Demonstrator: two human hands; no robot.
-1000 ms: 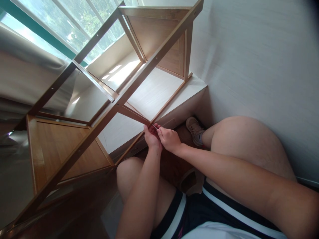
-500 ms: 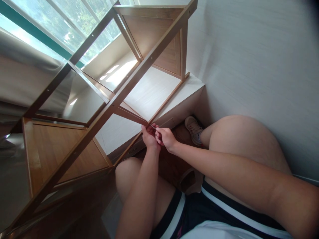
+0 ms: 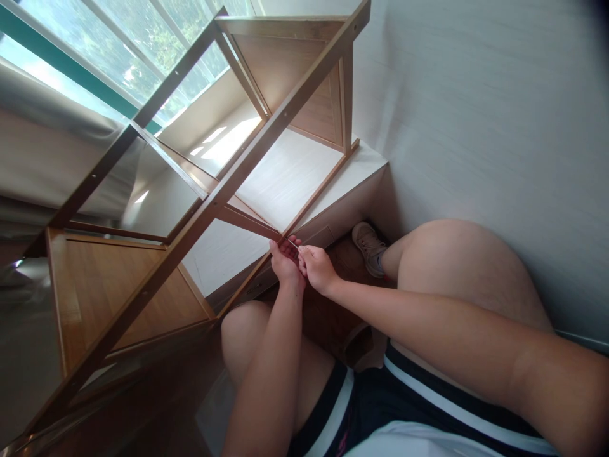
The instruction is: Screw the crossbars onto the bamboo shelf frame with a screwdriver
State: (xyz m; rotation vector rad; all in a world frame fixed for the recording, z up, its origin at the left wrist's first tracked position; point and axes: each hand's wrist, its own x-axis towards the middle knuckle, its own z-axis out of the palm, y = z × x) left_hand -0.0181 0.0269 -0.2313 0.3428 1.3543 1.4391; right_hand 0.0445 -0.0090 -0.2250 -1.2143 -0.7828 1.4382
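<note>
A wooden shelf frame (image 3: 247, 158) leans diagonally across the left and centre of my view. At its near lower rail, where a crosspiece (image 3: 254, 221) joins, my left hand (image 3: 287, 263) holds the wood, thumb on the near side and fingers curled beyond. My right hand (image 3: 318, 266) is closed in a pinch on a thin metal tool (image 3: 294, 244). The tool's slim shaft points at that joint, and its tip is hidden by the rail and my left fingers. Whether it is a hex key or a screwdriver, I cannot tell.
Wooden panels (image 3: 124, 285) fill parts of the frame. Behind it stands a white-topped ledge (image 3: 295, 171) beside a pale wall (image 3: 476, 114). A window (image 3: 157, 51) and a grey curtain (image 3: 57, 139) are at upper left. My bent knees (image 3: 466, 266) flank my forearms.
My right hand has shifted very slightly to the right, its fingers turned a little around the tool. My left hand stays at the joint. The upper frame appears slightly shifted in view.
</note>
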